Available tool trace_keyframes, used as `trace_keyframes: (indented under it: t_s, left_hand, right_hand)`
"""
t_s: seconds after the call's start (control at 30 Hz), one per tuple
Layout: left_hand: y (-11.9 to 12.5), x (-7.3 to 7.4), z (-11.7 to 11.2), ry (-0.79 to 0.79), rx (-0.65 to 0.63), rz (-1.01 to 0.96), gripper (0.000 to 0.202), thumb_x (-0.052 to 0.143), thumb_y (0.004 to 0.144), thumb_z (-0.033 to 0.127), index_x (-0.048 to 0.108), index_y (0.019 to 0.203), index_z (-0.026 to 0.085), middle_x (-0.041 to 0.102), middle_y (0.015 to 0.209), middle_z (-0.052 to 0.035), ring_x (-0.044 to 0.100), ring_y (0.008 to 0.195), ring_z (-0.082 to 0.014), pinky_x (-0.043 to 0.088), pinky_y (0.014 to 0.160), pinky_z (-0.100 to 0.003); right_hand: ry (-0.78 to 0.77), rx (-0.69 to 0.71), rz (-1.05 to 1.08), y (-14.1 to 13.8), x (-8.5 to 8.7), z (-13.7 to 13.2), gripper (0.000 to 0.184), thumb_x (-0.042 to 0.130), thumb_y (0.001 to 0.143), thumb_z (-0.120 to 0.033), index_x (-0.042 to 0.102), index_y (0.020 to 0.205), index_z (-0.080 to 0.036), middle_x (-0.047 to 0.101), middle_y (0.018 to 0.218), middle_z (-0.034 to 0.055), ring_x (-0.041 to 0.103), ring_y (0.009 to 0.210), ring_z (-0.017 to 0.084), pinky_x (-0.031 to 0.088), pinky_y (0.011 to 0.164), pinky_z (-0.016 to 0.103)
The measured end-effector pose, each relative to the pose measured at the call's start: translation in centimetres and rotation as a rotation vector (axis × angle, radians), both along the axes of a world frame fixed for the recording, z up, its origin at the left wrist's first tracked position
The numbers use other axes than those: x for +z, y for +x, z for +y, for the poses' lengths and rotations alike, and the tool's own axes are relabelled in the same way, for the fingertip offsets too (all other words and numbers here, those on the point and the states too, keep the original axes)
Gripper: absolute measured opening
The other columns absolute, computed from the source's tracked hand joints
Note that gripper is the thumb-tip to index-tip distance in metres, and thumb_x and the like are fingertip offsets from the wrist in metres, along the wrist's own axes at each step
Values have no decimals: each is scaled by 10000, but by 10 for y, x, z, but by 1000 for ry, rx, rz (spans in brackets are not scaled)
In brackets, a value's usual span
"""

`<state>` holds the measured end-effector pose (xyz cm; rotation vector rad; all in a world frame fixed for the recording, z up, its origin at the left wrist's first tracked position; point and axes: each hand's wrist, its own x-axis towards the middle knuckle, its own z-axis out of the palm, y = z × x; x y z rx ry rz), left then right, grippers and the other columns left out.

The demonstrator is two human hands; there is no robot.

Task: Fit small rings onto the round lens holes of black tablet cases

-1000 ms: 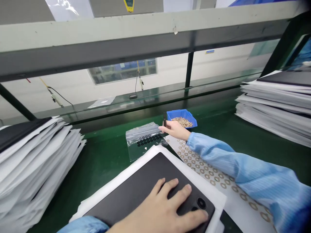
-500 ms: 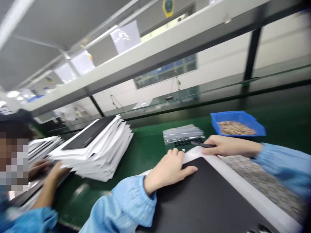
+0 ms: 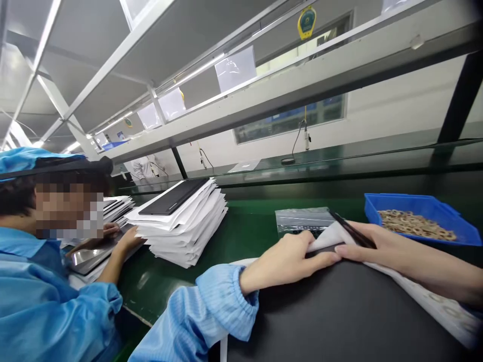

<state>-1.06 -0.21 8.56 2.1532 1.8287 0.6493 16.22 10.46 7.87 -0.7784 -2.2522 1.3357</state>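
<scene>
The left hand [image 3: 285, 261] pinches a dark panel [image 3: 350, 311] by its far edge; the right hand [image 3: 373, 245] grips a slim dark tool [image 3: 354, 232], thumb on the panel's corner beside bent white paper [image 3: 332, 235]. Beyond, on the green table [image 3: 245, 226], lie a clear bag [image 3: 302, 216] and a blue tray [image 3: 372, 212] of rings [image 3: 415, 224].

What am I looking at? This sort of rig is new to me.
No machine: these are a person's bare hands, seen by one camera worn on the head. The left hand and right hand sit close together at the far corner of a dark flat panel, where white sheeting folds up. The right hand holds a slim dark tool, apparently tweezers. On the green bench are a zip bag, a blue bin of tan rings, and a stack of white sheets. A co-worker is leftmost.
</scene>
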Motion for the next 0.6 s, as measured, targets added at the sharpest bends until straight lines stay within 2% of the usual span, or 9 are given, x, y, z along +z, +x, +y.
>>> trace_keyframes:
  t_s: [0.07, 0.13, 0.17, 0.23, 0.33, 0.4, 0.47, 0.53, 0.6]
  left_hand:
    - [-9, 14, -5, 46, 18, -12, 456, 417, 846, 607, 467, 1012, 186, 566, 856, -14, 536, 718, -151, 376, 570, -227]
    - [-26, 31, -10, 49, 22, -9, 475, 474, 824, 591, 456, 1068, 184, 551, 977, -39, 528, 835, -173, 389, 667, -249]
    - [-36, 39, -12, 20, 9, -2, 465, 493, 811, 589, 487, 1028, 177, 553, 958, -39, 527, 826, -176, 388, 666, -252]
    - [-54, 53, -16, -75, -41, 5, 434, 507, 794, 593, 544, 836, 162, 545, 765, -4, 512, 674, -148, 367, 567, -233]
    - [-71, 65, -19, -116, -93, -31, 456, 485, 805, 583, 491, 637, 160, 421, 589, 41, 412, 531, -97, 295, 467, -205]
    - [-76, 68, -20, -53, -77, -81, 459, 458, 827, 564, 455, 609, 160, 384, 593, 44, 383, 538, -87, 292, 477, -197]
    - [-81, 70, -24, 24, -21, -135, 456, 478, 820, 551, 439, 593, 158, 383, 601, 40, 381, 551, -86, 302, 491, -192]
    - [-94, 74, -34, 112, 84, -196, 452, 528, 790, 554, 442, 595, 155, 403, 598, 38, 397, 549, -86, 315, 487, -189]
    - [-118, 83, -50, 236, 246, -261, 450, 532, 781, 569, 449, 625, 156, 409, 583, 42, 410, 526, -86, 332, 469, -186]
  right_hand:
    - [-133, 7, 87, 5, 8, -4, 382, 687, 668, -376, 615, 1018, -244, 678, 1009, 69, 651, 878, 268, 564, 674, 282]
    - [-178, -119, 187, 11, 15, -1, 351, 726, 624, -358, 613, 934, -238, 688, 842, 63, 662, 708, 245, 560, 534, 262]
    - [-183, -199, 236, 14, 18, 3, 342, 757, 582, -355, 611, 868, -237, 674, 745, 52, 646, 615, 228, 540, 458, 249]
    - [-179, -345, 320, 21, 23, 12, 335, 798, 521, -361, 597, 761, -239, 625, 621, 28, 595, 491, 188, 495, 365, 225]
    - [-174, -465, 385, 28, 28, 21, 361, 812, 503, -410, 606, 749, -246, 616, 636, 31, 580, 480, 167, 491, 351, 219]
    - [-190, -466, 396, 28, 30, 20, 389, 806, 505, -451, 610, 769, -241, 618, 657, 41, 580, 495, 170, 499, 360, 232]
    - [-231, -423, 421, 24, 29, 17, 378, 775, 546, -494, 584, 730, -226, 563, 577, 20, 532, 445, 141, 470, 339, 218]
    - [-268, -375, 481, 20, 27, 17, 369, 708, 632, -538, 544, 691, -213, 461, 494, -21, 396, 354, 72, 352, 276, 159]
    - [-278, -320, 534, 17, 24, 21, 370, 613, 730, -564, 538, 698, -203, 353, 441, -53, 250, 320, 30, 234, 266, 128]
